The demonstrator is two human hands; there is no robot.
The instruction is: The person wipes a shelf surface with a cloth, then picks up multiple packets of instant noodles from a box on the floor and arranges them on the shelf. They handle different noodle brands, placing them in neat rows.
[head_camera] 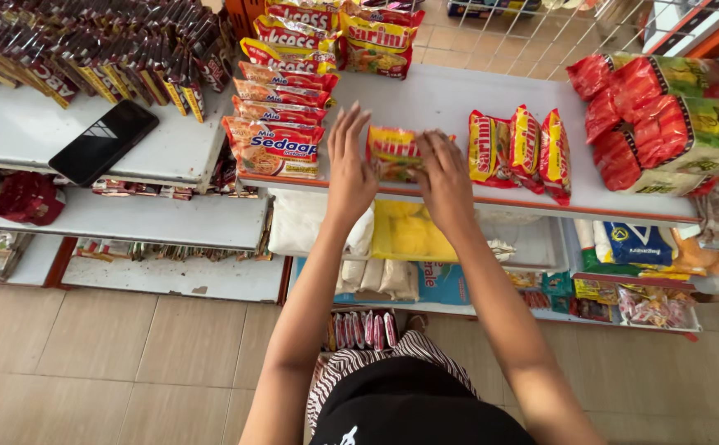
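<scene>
We have both hands on 1 yellow-and-red noodle packet (394,153), held at the front of the white top shelf (450,99); our left hand (349,169) grips its left edge with fingers spread upward, our right hand (446,177) pinches its right edge, so both are closed on the same packet and neither is free.

What could go wrong, as we judge it: the packet sits near the shelf's front lip, so it may slide off toward the lower shelves if we let go unevenly; the 3 upright packets (520,152) just to the right stand on edge and lean, so a nudge from our right wrist could tip them like dominoes; the stack of orange packets (277,124) just to the left overhangs the shelf corner and might spill if our left forearm brushes it; the black phone (104,142) on the neighbouring shelf lies close to its edge too.

Counted: 1 packet in hand; 3 upright beside it; about 6 in the orange stack, the exact number hard to tell; roughly 4 red-and-green bundles (664,119) at the far right; 1 phone.
</scene>
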